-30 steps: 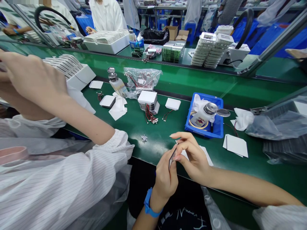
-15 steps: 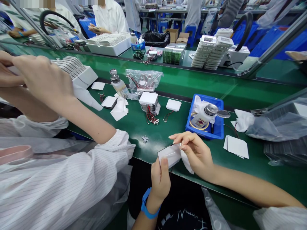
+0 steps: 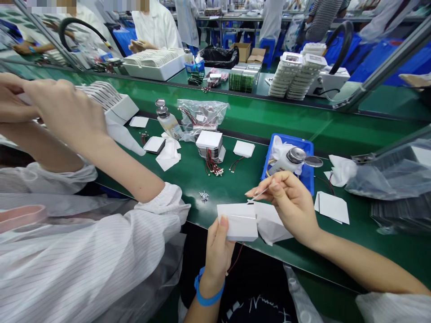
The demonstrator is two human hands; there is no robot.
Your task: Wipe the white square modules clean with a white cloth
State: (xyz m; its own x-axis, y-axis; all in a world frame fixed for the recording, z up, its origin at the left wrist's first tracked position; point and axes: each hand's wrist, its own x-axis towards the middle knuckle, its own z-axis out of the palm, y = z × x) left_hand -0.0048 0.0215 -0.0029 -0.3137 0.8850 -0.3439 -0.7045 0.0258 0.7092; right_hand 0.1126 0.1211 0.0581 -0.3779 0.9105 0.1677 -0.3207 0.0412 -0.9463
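My left hand, with a blue wrist strap, grips a flat white rectangular panel by its left edge. A thin red wire hangs below the panel. To the right, my right hand pinches a thin whitish strip whose lower end meets the panel's top edge. What the strip is made of I cannot tell. A white cloth lies on the bench beside the panel, partly behind my right hand.
A blue tray holds a pump bottle. Behind sit a stack of white panels with wires, a single panel and small white parts. Flat white sheets lie right. A co-worker's arm reaches in from the left.
My left hand has turned the panel flatter, so its white face shows more fully. My right hand has moved right and slightly up, and the thin strip now shows between its fingers.
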